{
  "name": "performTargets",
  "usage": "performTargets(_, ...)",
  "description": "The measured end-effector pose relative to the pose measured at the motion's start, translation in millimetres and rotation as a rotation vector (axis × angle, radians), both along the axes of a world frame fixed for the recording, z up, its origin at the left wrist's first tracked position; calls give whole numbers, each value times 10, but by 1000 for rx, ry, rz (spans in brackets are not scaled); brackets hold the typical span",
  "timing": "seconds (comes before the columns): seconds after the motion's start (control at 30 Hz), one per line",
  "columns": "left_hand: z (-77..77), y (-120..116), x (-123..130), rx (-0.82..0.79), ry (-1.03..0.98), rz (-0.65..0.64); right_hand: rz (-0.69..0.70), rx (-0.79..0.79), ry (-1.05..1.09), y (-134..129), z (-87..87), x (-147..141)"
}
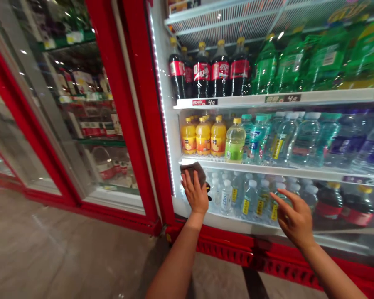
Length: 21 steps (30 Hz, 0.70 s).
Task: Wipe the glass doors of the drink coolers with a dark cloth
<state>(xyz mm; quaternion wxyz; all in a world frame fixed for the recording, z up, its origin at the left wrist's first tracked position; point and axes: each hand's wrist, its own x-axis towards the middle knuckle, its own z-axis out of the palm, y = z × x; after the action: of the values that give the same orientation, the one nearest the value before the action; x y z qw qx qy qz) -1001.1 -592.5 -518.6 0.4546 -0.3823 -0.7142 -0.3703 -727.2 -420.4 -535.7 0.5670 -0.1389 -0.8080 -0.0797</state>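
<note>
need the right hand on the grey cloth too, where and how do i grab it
Probably best by the upper right edge of the cloth, coming in from the right with the right hand. The left hand lies flat over its lower part, while that edge shows beyond the fingers; it looks thin and soft, so a pinch should suit.

Dark gray-brown cloth [193,169] flat under the left hand [195,193], below orange bottles [203,138]
</note>
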Motion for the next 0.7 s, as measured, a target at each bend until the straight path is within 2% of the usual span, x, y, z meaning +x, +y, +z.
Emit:
performTargets(0.07, -44, -60, -19, 88, -88, 43, 30, 21, 1, -38, 5, -59)
performTargets(0.17, -64, -74, -28, 1, -73, 95, 110, 55, 4, -125, 27, -156)
performTargets(0.27, 100, -115, -155, -63, -31, 97, 178, 94, -20, -221, 36, -225)
performTargets(0.33, 168, -209, -283, 25, -99, 130, 205, 113, -51, -267, 32, -244)
performTargets(0.37, 147, -270, -337, 83, -154, 161, 214, 115, -64, -283, 30, -249)
performTargets(0.43, -11, -386, -402, 147, -246, 211, 237, 115, -77, -305, 30, -262)
performTargets(0.5, -223, -466, -427, 102, -284, 217, 259, 123, -85, -324, 42, -283)
performTargets(0.57, -326, -500, -465, 53, -308, 212, 265, 136, -79, -343, 63, -311)
performTargets(0.6, -311, -505, -502, 53, -313, 208, 262, 140, -71, -352, 75, -325)
performTargets(0.7, -115, -519, -660, 152, -310, 196, 258, 146, -57, -369, 100, -354)
